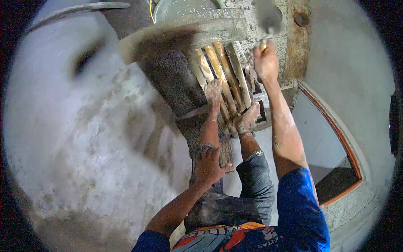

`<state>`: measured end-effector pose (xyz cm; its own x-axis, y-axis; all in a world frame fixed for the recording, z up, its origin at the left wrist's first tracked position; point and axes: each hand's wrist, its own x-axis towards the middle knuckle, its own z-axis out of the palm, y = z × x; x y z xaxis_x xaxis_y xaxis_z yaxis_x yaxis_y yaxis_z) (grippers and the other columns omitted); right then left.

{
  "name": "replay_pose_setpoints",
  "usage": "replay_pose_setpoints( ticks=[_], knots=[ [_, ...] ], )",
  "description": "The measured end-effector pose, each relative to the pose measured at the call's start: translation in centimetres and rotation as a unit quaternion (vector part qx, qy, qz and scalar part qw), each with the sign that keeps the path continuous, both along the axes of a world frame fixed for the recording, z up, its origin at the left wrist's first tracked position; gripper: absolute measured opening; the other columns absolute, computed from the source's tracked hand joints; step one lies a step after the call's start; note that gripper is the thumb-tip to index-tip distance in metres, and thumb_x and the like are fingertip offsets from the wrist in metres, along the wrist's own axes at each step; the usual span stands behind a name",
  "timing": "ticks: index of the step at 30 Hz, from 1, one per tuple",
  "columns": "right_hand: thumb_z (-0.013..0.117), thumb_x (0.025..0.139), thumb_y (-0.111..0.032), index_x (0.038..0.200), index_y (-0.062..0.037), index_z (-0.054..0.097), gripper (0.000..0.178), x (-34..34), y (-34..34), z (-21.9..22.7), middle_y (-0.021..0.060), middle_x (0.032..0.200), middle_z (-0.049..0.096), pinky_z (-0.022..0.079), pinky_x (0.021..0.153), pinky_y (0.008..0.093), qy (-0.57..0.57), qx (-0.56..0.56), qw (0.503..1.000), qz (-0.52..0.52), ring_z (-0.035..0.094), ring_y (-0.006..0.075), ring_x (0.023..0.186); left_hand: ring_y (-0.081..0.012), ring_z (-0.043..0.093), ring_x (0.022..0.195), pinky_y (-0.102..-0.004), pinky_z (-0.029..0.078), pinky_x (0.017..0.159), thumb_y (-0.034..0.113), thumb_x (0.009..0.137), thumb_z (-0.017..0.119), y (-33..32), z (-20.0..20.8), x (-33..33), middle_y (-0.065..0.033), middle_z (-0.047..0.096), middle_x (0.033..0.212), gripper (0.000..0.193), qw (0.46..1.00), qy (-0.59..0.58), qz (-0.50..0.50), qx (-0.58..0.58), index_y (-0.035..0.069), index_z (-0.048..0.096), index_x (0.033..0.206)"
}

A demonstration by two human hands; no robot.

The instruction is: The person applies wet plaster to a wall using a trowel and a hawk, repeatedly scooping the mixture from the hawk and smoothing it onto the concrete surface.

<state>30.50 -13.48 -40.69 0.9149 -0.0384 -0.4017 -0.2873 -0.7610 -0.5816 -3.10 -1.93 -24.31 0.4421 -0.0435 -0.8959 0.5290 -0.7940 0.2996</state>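
Right hand (266, 65): fingers curled fully round the yellow handle of what looks like a trowel (269, 19); no gap visible in the grip. The trowel lies beyond the fist, near the top edge of view, its grey blade blurred, over the pale, spattered board (251, 31); cannot tell whether blade and board touch. The handle is probably gripped near the blade for control, with the forearm reaching well out ahead of the body. Left hand (210, 166): no tool visible in it; fingers moderately spread over the left trouser leg (202, 176) near its hem, thumb held away to the side. Palm hidden. The placement suggests a brace for balance while the other arm extends. Bare feet, left (213, 90) and right (247, 117), rest on wooden slats (216, 63), one ahead of the other; the slats presumably serve as footing, with gaps between them. The basin (157, 12) sits beyond the slats, left of the trowel, likely placed within arm's reach. Orange-edged frame (359, 174) at right, well apart from both hands. Pale blurred shape between basin and slats: identity unclear.
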Motion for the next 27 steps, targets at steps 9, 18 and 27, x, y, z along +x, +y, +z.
replay_pose_setpoints(
  ticks=[9, 18, 27],
  knots=[
    [0.058, 0.097, -0.026, 0.112, -0.0039, 0.049, 0.029, -1.2, 1.2, -0.1, 0.0230, 0.084, 0.066, 0.050, 0.068, 0.0538, 0.004, -0.052, 0.995, 0.085, 0.064, 0.0464, 0.074, -0.0377, 0.045, 0.130, -0.0622, 0.031, 0.108, 0.057, 0.080, 0.072, -0.4, 0.1, -0.4, -0.0169, 0.055, 0.133, 0.081, 1.000, -0.020, 0.017, 0.005, 0.011, 0.046, 0.141],
    [0.056, 0.096, -0.029, 0.116, -0.0075, 0.049, 0.030, -1.8, 1.0, -0.3, 0.0260, 0.091, 0.068, 0.050, 0.074, 0.0560, -0.056, -0.056, 0.995, 0.064, 0.066, 0.0465, 0.085, -0.0387, 0.046, 0.129, -0.0580, 0.035, 0.107, 0.055, 0.080, 0.073, -0.6, 0.5, -0.1, -0.0186, 0.056, 0.130, 0.080, 1.000, -0.028, 0.010, -0.003, 0.008, 0.047, 0.140],
    [0.057, 0.094, -0.027, 0.120, -0.0112, 0.050, 0.031, -2.4, 0.2, -0.3, 0.0237, 0.101, 0.068, 0.050, 0.080, 0.0553, -0.068, -0.065, 0.994, 0.060, 0.066, 0.0462, 0.089, -0.0386, 0.046, 0.130, -0.0569, 0.035, 0.107, 0.053, 0.080, 0.074, -0.5, 0.8, 0.4, -0.0179, 0.056, 0.131, 0.080, 1.000, -0.021, 0.012, -0.011, 0.007, 0.047, 0.140]
  ],
)
